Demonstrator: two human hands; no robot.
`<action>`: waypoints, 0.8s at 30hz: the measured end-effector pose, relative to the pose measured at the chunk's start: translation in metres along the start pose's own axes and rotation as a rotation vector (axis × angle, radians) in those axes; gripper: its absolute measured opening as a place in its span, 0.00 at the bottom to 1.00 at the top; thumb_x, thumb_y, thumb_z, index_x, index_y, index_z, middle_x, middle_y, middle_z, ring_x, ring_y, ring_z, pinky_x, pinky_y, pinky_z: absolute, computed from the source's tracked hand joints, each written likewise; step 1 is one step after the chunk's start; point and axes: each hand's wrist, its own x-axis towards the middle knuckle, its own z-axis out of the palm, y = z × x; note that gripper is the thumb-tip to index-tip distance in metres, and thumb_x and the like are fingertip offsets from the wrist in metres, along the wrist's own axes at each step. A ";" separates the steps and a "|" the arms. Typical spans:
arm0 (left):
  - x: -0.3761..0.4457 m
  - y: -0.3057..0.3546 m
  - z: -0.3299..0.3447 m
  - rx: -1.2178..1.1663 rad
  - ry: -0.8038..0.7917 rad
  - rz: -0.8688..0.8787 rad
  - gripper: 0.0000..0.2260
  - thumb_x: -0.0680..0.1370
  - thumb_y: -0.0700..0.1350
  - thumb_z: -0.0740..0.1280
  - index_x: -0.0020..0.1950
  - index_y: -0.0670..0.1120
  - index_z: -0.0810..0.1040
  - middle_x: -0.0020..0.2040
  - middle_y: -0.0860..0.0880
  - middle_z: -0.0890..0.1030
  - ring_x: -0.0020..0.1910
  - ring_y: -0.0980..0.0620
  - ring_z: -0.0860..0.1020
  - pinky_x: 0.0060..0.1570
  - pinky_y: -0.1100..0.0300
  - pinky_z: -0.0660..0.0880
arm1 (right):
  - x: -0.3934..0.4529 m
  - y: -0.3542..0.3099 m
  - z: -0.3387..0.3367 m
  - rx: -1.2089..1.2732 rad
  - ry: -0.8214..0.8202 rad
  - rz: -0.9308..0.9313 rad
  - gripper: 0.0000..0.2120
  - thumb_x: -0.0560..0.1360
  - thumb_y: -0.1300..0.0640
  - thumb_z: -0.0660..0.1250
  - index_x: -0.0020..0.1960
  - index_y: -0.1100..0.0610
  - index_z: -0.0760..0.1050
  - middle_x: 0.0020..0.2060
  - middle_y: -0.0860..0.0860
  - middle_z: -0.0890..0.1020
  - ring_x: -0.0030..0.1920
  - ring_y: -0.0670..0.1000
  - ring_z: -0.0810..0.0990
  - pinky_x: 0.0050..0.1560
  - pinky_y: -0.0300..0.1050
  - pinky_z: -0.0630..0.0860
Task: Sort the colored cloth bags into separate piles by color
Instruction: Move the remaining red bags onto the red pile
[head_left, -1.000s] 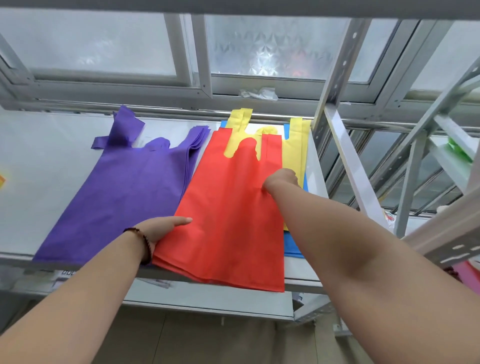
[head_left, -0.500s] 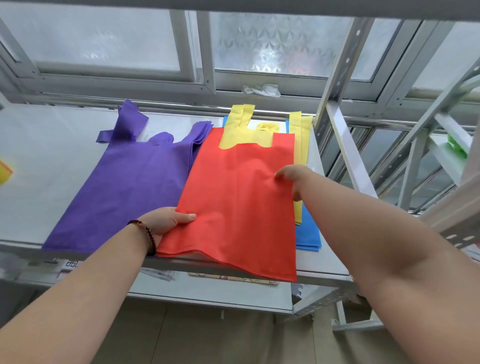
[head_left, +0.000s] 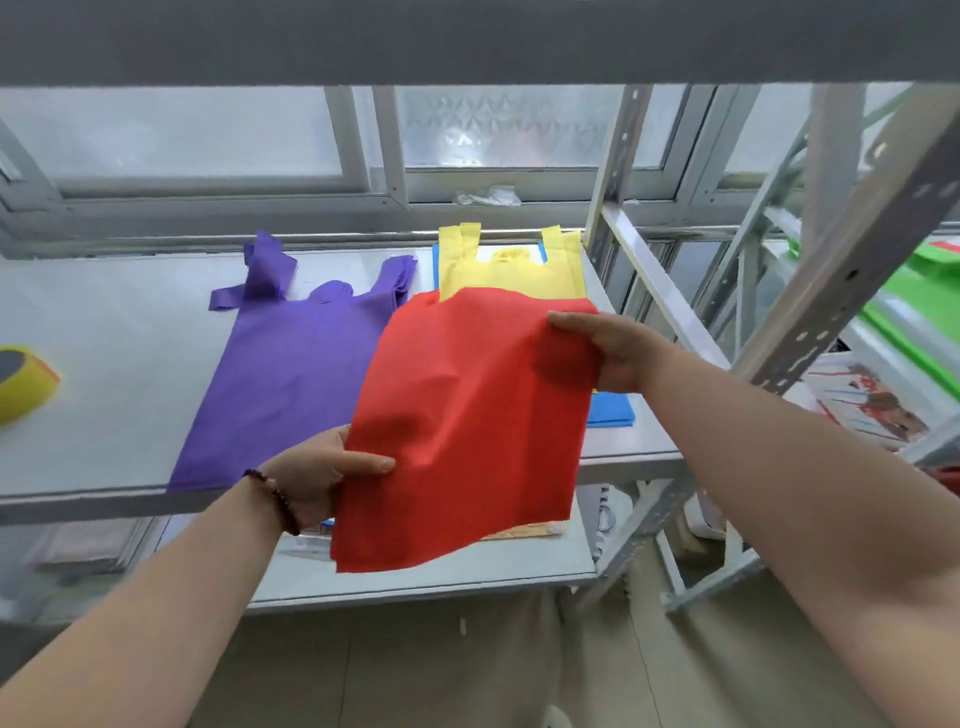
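1. Red bag (head_left: 467, 415) now lifted off the shelf (head_left: 104, 364), flat on the stack a second ago.
2. Pinched at both edges: left hand (head_left: 317, 473), right hand (head_left: 608, 348).
3. Yellow bag (head_left: 509, 273) uncovered atop blue bag (head_left: 613, 408); purple pile (head_left: 291, 384) unmoved.
4. Red probably needs its own spot.

Bare shelf (head_left: 119, 358) open left of purple bags (head_left: 291, 384), up to yellow tape roll (head_left: 23, 382) at far left edge. Blocked on right by slanted rack posts (head_left: 649, 280) beside yellow bags (head_left: 511, 275). Capped overhead by grey beam (head_left: 467, 41); closed behind by window frame (head_left: 311, 202).
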 end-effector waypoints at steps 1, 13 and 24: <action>-0.008 -0.001 0.002 0.002 -0.019 0.007 0.39 0.47 0.43 0.84 0.57 0.40 0.79 0.48 0.41 0.85 0.41 0.46 0.85 0.39 0.54 0.81 | -0.012 -0.001 0.006 -0.042 -0.017 -0.050 0.06 0.76 0.59 0.65 0.52 0.57 0.77 0.40 0.52 0.85 0.40 0.50 0.84 0.45 0.46 0.82; -0.042 0.004 0.083 0.079 -0.258 0.148 0.41 0.44 0.45 0.84 0.55 0.41 0.79 0.47 0.43 0.85 0.41 0.48 0.85 0.37 0.54 0.81 | -0.206 -0.009 0.001 -0.190 0.211 -0.482 0.37 0.48 0.51 0.83 0.55 0.58 0.78 0.43 0.52 0.86 0.39 0.49 0.85 0.44 0.47 0.83; 0.005 -0.005 0.256 0.262 -0.578 0.123 0.42 0.46 0.50 0.84 0.57 0.40 0.77 0.50 0.44 0.85 0.46 0.49 0.84 0.48 0.55 0.81 | -0.377 0.027 -0.090 -0.100 0.680 -0.577 0.23 0.64 0.59 0.74 0.58 0.54 0.73 0.41 0.51 0.85 0.38 0.48 0.85 0.38 0.44 0.82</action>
